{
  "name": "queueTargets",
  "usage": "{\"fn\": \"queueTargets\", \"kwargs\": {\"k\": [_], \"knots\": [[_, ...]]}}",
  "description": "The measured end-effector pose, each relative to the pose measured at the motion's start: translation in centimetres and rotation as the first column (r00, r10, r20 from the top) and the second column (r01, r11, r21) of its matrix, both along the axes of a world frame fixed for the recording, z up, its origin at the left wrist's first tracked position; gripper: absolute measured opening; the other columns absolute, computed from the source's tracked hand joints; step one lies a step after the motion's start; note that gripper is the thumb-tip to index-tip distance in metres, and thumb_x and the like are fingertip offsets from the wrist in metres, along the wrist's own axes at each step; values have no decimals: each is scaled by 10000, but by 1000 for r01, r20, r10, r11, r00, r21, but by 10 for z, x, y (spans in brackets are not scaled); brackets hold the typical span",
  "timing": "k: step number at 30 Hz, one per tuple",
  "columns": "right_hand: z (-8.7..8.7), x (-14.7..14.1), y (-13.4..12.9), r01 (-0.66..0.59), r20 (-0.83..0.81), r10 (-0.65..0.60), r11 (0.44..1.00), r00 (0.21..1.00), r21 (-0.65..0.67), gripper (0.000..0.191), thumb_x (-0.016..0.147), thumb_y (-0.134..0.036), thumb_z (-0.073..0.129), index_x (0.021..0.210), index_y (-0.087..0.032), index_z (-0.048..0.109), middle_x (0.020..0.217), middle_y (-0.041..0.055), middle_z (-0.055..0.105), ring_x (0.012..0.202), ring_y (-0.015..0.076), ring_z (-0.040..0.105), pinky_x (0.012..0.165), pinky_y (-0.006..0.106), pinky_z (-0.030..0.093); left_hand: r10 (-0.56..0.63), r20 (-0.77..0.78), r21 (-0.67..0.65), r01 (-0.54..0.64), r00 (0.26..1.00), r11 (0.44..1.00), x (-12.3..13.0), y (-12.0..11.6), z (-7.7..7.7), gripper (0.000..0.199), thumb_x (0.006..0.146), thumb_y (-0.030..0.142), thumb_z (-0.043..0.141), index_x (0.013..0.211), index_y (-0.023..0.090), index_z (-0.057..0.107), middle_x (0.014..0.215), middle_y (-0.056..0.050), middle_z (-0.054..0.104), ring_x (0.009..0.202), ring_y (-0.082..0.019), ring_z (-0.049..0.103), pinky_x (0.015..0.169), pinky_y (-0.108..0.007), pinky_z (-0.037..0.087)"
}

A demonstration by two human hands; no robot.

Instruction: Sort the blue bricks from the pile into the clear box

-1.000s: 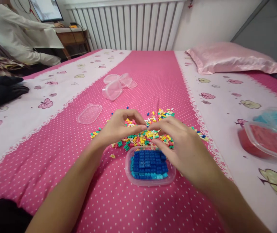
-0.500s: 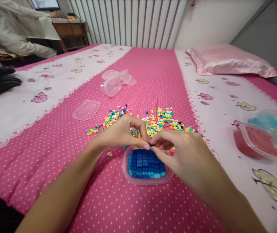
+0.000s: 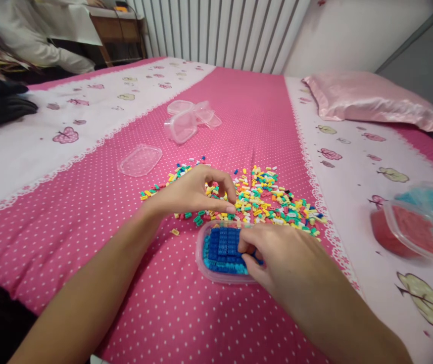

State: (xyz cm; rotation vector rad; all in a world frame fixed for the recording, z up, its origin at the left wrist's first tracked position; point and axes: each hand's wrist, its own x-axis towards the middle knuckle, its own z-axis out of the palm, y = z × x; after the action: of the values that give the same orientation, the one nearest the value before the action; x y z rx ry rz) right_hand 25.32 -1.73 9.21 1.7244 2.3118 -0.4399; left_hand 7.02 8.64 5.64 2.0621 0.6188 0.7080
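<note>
A clear plastic container holds rows of dark blue blocks, with lighter blue ones beneath and around them. My right hand reaches into its right side, fingertips pinched together at the dark blue blocks; whatever lies between them is hidden. Just above the container hovers my left hand, thumb and index finger apart with nothing between them. Behind both hands spreads a loose pile of small colored blocks, yellow, green, white and red.
Empty clear containers and a lid lie farther back on the pink bedspread. At the right are containers of red blocks and light blue blocks. A pink pillow rests at the back right. A person sits at the far left.
My hands have separated. The right hand went down to the container's right side, while the left thumb and index finger opened, letting go of a small dark blue block. The view shifted slightly.
</note>
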Motion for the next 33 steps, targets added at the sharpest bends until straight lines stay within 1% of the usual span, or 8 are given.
{"fn": "queueTargets", "kwargs": {"k": [4,9,14,19,22,24,29,33], "knots": [[-3,-3,-1,-3,44,2,1000,999,30,154,773,-99,632,760,-242,690,749,2,740,672,171,646,515,276,247,-6,-14,22,6,1000,1000,-1,0,-1,207,764,345,813,834,167,733,816,-25,743,772,-125,649,737,-241,484],[-5,-1,-2,14,53,-17,998,998,66,155,758,-97,631,710,-242,655,725,-6,730,634,162,628,488,269,220,-10,0,43,10,1000,999,-2,0,-1,209,763,349,815,831,168,735,805,-19,737,761,-117,638,723,-232,472],[-8,0,-2,-26,61,19,991,998,128,158,750,-94,619,667,-228,627,677,0,715,565,147,601,466,270,201,-21,-15,41,22,1000,999,-3,1,-3,228,773,373,807,854,172,736,823,-22,740,780,-122,647,732,-234,475],[-12,1,-2,-32,39,27,988,999,154,154,749,-90,614,666,-220,624,724,6,727,608,160,625,488,276,220,-22,-17,46,23,1000,999,-3,0,-2,256,753,390,823,850,170,735,826,-22,740,778,-123,644,718,-230,478],[-17,5,-3,-81,-27,90,970,996,228,151,759,-90,602,702,-224,642,737,5,730,635,160,635,501,277,236,-33,-30,59,34,999,998,-3,0,-1,248,750,379,825,860,174,739,834,-24,742,774,-125,641,720,-234,484],[-19,7,-4,-107,-55,125,961,991,254,156,769,-91,593,708,-225,646,728,3,726,638,158,634,506,277,246,-44,-38,74,47,998,996,-3,0,-1,229,753,361,822,859,176,739,839,-24,744,772,-124,640,724,-234,487],[-19,6,-3,-75,-42,86,973,995,216,171,779,-83,593,690,-222,640,725,3,727,657,169,646,518,274,264,-57,-48,77,60,997,995,-3,1,-2,257,754,393,819,871,179,739,857,-30,748,783,-129,647,732,-235,491],[-19,6,-4,-116,-46,132,961,990,251,170,787,-94,615,666,-212,624,730,3,723,638,160,633,531,270,290,-53,-54,69,57,997,996,-3,1,-2,282,745,417,823,875,181,740,861,-32,750,787,-133,649,737,-237,492]]}}
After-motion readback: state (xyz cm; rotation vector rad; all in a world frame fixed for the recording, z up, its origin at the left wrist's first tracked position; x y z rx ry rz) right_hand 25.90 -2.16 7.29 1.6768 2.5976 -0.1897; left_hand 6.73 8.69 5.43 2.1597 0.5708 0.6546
